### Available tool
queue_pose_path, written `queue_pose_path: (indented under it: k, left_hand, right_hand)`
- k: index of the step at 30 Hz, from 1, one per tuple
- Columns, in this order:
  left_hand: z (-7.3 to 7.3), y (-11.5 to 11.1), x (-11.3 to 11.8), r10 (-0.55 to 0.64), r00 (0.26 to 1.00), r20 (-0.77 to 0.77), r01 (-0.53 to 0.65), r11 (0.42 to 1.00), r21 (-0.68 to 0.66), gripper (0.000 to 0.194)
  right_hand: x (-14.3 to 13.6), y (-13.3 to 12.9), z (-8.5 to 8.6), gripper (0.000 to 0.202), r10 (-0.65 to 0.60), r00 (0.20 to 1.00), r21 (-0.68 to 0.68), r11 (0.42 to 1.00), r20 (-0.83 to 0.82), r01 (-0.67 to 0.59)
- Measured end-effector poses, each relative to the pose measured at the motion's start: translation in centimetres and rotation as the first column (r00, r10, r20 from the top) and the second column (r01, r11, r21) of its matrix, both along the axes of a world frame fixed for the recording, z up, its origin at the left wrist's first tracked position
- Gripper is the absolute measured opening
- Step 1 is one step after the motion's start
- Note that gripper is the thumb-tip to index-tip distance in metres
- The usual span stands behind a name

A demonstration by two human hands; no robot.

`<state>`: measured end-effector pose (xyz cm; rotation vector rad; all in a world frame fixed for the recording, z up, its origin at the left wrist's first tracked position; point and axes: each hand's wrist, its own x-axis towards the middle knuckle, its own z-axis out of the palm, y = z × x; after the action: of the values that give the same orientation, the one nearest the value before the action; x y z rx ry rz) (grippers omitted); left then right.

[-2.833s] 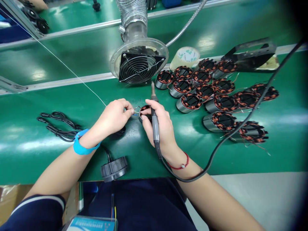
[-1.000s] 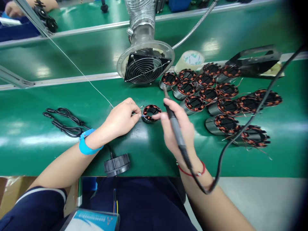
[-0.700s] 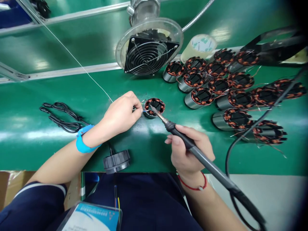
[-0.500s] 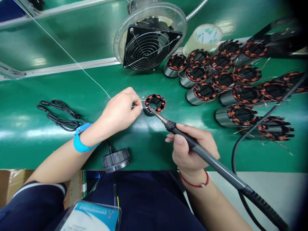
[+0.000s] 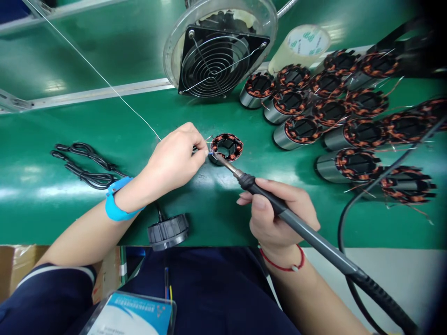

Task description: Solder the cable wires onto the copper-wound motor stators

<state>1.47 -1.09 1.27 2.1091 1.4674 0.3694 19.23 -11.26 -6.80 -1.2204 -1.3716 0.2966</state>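
A motor stator [image 5: 235, 145] with copper windings stands upright on the green bench in front of my hands. At its left rim, my left hand [image 5: 179, 151] is closed in a pinch; a thin silvery solder wire [image 5: 138, 117] runs down into it from the upper left. A short bit of blue wire [image 5: 210, 153] shows at the fingertips, and the exact grip is partly hidden. My right hand [image 5: 282, 209] is wrapped round the dark handle of a soldering iron [image 5: 310, 239]. The iron's tip reaches the stator's near left rim, close to the blue wire.
Several more stators [image 5: 296, 130] stand at the right, with loose wire ends sticking out. Behind are a fan [image 5: 213, 65] and a tape roll [image 5: 300, 44]. A coiled black cable [image 5: 87, 167] and a black round cap [image 5: 168, 231] lie left. The iron's cord [image 5: 366, 188] loops at right.
The view has shifted slightly, so the fan and the stators at the right sit a little differently. Both hands keep nearly the same place at the stator, with the iron's tip still at its rim.
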Motion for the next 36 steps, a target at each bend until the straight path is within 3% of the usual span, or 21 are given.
queue_pose_path:
  k: [7,12,17,20,23,27,31,36]
  left_hand:
    - [0.0,0.1,0.0,-0.007,1.000,-0.002,0.007,1.000,0.012,0.016]
    - [0.2,0.1,0.0,-0.002,1.000,-0.010,0.002,1.000,0.001,0.016]
    - [0.1,0.1,-0.1,0.001,1.000,-0.022,0.000,1.000,0.016,0.015]
    - [0.0,0.1,-0.1,-0.003,1.000,-0.030,0.004,1.000,0.021,0.015]
    - [0.0,0.0,0.0,-0.005,0.999,-0.039,0.006,1.000,0.014,0.016]
    - [0.0,-0.1,0.0,0.002,0.999,-0.046,-0.002,1.000,0.011,0.018]
    - [-0.1,-0.1,0.0,0.005,0.999,-0.051,-0.004,1.000,0.020,0.019]
    - [-0.1,0.0,0.1,0.007,0.998,-0.058,-0.006,1.000,0.026,0.018]
  right_hand:
    - [0.0,0.9,0.3,0.028,0.060,0.998,0.057,0.996,0.036,-0.062]
    - [0.2,1.8,1.5,0.040,0.164,0.983,-0.047,0.986,0.080,-0.160]
    - [0.7,3.9,3.8,0.032,0.235,0.964,-0.222,0.953,0.125,-0.204]
    - [0.6,4.6,4.7,0.030,0.245,0.957,-0.190,0.958,0.155,-0.214]
    - [0.3,4.0,4.2,0.028,0.176,0.973,-0.083,0.983,0.150,-0.165]
    - [0.2,1.9,1.8,0.023,0.016,0.995,0.046,0.999,0.100,-0.020]
    - [0.4,0.4,0.2,0.016,-0.012,0.994,0.010,1.000,0.108,0.011]
    - [0.4,0.3,0.2,0.016,-0.006,0.993,-0.016,1.000,0.119,0.008]
